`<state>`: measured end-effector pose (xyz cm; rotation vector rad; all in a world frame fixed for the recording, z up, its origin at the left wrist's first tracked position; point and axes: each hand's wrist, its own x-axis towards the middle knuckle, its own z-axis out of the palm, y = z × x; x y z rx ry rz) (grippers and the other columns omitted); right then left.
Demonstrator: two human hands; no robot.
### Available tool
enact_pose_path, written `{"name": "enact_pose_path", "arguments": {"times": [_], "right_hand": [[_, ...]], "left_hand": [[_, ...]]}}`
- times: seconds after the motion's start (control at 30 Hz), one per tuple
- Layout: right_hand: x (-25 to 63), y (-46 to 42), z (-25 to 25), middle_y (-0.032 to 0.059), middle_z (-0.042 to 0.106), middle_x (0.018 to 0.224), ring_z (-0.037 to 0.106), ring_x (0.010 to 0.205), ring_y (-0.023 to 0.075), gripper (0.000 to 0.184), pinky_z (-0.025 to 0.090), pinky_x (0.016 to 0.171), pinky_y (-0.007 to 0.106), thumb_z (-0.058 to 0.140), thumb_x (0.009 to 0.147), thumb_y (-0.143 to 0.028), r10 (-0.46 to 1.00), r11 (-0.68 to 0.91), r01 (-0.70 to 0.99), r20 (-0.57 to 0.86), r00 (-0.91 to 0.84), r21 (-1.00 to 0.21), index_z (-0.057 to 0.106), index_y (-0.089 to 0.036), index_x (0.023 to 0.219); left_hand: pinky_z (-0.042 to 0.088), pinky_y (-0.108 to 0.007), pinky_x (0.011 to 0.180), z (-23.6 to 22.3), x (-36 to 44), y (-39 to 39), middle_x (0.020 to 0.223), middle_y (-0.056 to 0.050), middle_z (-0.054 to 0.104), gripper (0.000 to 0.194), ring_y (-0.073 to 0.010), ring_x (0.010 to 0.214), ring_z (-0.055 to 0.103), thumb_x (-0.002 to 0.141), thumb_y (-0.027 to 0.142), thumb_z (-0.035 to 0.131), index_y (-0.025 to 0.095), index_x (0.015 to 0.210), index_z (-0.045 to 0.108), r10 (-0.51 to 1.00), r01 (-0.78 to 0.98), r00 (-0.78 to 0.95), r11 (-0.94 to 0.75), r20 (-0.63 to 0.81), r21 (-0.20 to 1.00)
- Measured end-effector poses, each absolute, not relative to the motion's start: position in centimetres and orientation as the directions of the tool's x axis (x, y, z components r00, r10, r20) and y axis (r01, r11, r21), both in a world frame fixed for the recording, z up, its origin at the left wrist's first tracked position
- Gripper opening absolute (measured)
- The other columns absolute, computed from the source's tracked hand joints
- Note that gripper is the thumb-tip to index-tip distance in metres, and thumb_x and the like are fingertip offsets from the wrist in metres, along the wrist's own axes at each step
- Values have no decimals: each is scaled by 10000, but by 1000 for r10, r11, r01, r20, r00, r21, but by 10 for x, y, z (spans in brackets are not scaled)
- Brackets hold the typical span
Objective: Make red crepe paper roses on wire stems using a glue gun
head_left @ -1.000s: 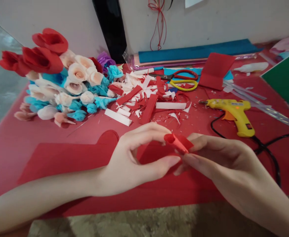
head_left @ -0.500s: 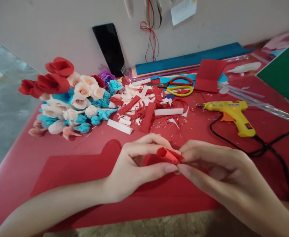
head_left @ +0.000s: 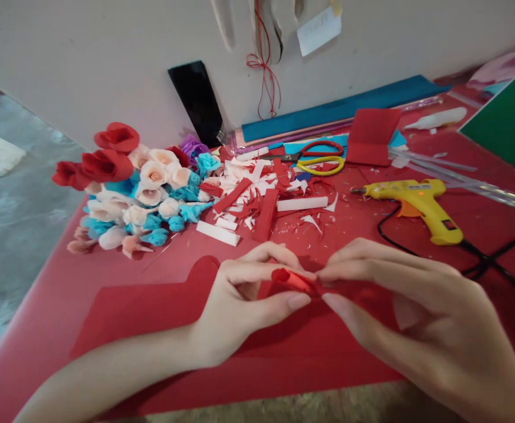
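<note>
A small piece of red crepe paper point(head_left: 296, 281), rolled into a tube with its open end toward the left, is held over the front of the table. My left hand point(head_left: 235, 302) pinches it between thumb and fingers. The fingertips of my right hand point(head_left: 424, 311) are at the roll's right end, thumb below and index finger above, slightly parted around it. Under my hands lie flat red paper sheets point(head_left: 138, 311), one with a rounded heart-like lobe at its top edge.
Paper flowers point(head_left: 151, 176) are heaped at the left. Paper scraps point(head_left: 257, 188), scissors point(head_left: 321, 165) and a folded red paper piece point(head_left: 372, 135) lie behind my hands. A yellow glue gun point(head_left: 424, 202) with a black cord rests at the right. A dark phone-like slab point(head_left: 198, 103) leans on the wall.
My right thumb and index finger have parted a little at the roll's end, and that hand has shifted slightly right. My left hand keeps its pinch. The camera view has tilted a little.
</note>
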<state>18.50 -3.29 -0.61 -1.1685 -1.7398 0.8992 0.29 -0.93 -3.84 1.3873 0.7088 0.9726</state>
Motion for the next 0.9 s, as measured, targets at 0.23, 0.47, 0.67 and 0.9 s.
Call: {"name": "enact_pose_path", "arguments": {"times": [0.23,0.47,0.67,0.9], "right_hand": [[186,-32,0,-9,619,737,574,684,79,51,474,608,141,634,734,-159,919,394,435,344,-191,-810,615,-206,725],[184,-33,0,-22,606,678,564,623,43,106,463,587,92,626,655,-64,895,443,442,413,-168,-780,614,-168,673],[186,-34,-2,-39,602,675,558,604,25,115,453,575,65,599,665,-55,909,416,435,366,-198,-799,600,-170,670],[183,-35,-3,-38,604,688,552,605,0,128,432,603,20,594,666,-31,905,425,432,382,-187,-795,606,-157,684]], "left_hand": [[504,-249,806,-36,4,-10,865,-25,602,208,-126,834,568,738,144,668,269,899,708,865,-138,484,-72,131,988],[485,-187,799,-35,5,-10,859,-20,593,182,-97,821,569,738,122,666,241,868,714,855,-132,512,-14,81,991],[482,-186,810,-35,4,-11,843,-10,596,199,-92,821,575,733,113,669,246,875,711,857,-127,506,-33,94,991],[483,-205,802,-35,6,-11,833,-10,598,181,-96,802,572,726,135,681,242,869,709,867,-115,488,-55,105,992]]}}
